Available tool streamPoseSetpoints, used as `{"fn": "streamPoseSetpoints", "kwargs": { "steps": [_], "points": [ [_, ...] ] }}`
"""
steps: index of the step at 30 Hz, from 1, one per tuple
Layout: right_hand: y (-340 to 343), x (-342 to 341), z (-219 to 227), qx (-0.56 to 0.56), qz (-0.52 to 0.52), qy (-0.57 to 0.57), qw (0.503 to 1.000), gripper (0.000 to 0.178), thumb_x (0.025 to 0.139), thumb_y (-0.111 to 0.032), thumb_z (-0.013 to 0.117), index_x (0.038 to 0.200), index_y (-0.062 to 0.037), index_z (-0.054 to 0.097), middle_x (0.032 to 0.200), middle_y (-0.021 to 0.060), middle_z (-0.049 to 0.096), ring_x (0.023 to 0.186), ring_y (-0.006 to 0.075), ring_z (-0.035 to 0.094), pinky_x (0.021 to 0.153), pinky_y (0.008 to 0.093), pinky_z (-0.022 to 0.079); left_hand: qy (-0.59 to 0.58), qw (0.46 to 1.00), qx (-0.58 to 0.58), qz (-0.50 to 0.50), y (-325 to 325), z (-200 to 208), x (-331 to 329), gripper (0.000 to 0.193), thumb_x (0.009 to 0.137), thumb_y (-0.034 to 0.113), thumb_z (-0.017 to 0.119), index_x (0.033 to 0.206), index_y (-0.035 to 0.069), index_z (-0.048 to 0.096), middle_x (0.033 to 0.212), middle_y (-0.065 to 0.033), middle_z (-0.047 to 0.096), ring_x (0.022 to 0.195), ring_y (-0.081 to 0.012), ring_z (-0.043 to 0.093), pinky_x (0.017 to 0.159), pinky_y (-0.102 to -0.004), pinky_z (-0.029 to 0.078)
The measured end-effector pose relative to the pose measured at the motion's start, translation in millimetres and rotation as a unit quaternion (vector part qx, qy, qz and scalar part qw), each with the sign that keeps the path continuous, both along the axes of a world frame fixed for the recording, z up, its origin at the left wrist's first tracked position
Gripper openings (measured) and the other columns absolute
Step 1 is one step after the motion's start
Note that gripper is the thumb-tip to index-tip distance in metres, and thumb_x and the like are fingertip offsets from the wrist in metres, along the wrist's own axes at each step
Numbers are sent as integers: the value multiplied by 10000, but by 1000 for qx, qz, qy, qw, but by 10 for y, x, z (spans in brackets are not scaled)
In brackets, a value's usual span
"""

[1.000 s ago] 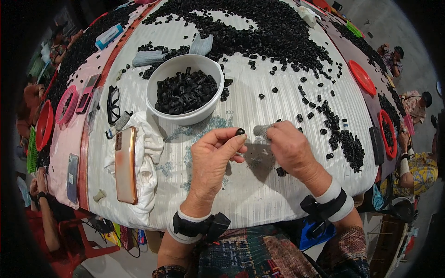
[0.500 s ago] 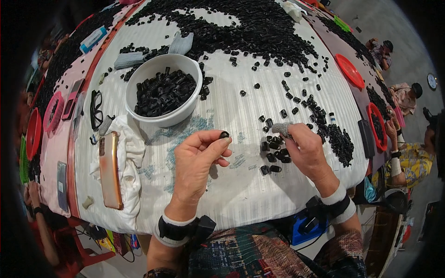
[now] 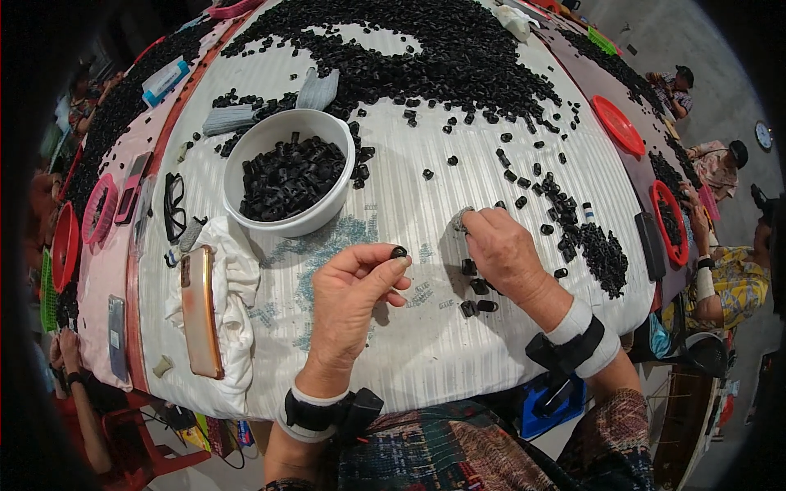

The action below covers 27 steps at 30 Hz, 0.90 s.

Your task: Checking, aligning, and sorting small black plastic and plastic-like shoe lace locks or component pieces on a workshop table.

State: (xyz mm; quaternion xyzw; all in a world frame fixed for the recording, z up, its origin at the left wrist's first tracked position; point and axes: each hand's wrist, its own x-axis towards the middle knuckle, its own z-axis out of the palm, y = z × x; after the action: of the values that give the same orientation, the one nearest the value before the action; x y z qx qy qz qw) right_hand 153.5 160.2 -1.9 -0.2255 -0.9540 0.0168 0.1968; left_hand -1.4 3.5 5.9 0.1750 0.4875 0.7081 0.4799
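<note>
Where the white bowl (image 3: 288, 230) stands, left of the desk's (image 3: 426, 368) middle, black pieces (image 3: 293, 176) lie deep; my left hand (image 3: 354, 290) pinches one black part (image 3: 399, 253); plenty seems left in the far-edge heap (image 3: 463, 69); my right hand (image 3: 508, 255), curled with its hold hidden from view, is short of a right-edge pile (image 3: 604, 260).

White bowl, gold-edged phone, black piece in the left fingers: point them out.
White bowl (image 3: 309, 225), head view: near outer wall.
Gold-edged phone (image 3: 198, 315), head view: its back.
Held black piece (image 3: 399, 252), head view: its exposed part.
</note>
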Motion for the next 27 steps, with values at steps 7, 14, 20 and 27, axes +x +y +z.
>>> {"fn": "streamPoseSetpoints", "kwargs": {
  "steps": [7, 14, 20, 27],
  "points": [
    [0, -27, 2, 30, 19, 4, 999, 239, 737, 26, 564, 961, -55, 574, 728, 78, 519, 678, 232, 549, 603, 336, 478, 10, 1000, -5, -7, -2, -21, -7, 161, 827, 38, 658, 972, -17, 617, 864, -112, 672, 686, -119, 637, 539, -215, 542],
    [-119, -87, 58, 6, 75, 40, 996, 251, 731, 33, 565, 960, -69, 575, 769, 71, 507, 652, 232, 552, 574, 319, 469, 2, 1000, 3, -13, 3, -55, 5, 143, 825, 42, 665, 953, -10, 631, 850, -96, 676, 674, -116, 636, 535, -209, 538],
    [-260, -153, 322, -233, 75, 151, 958, 200, 762, 64, 573, 944, -15, 583, 806, 82, 536, 657, 175, 570, 551, 290, 467, -5, 999, 8, -39, -33, -46, 6, 152, 828, 33, 659, 967, -17, 623, 873, -107, 675, 687, -120, 644, 539, -203, 539],
    [-466, -161, 540, -363, 85, 175, 911, 168, 785, 43, 598, 949, 4, 601, 852, 86, 578, 699, 144, 584, 609, 255, 472, -5, 996, 18, -82, -26, -45, 26, 193, 823, 45, 675, 989, -40, 627, 833, -90, 656, 703, -114, 641, 558, -200, 534]
  ]
}}
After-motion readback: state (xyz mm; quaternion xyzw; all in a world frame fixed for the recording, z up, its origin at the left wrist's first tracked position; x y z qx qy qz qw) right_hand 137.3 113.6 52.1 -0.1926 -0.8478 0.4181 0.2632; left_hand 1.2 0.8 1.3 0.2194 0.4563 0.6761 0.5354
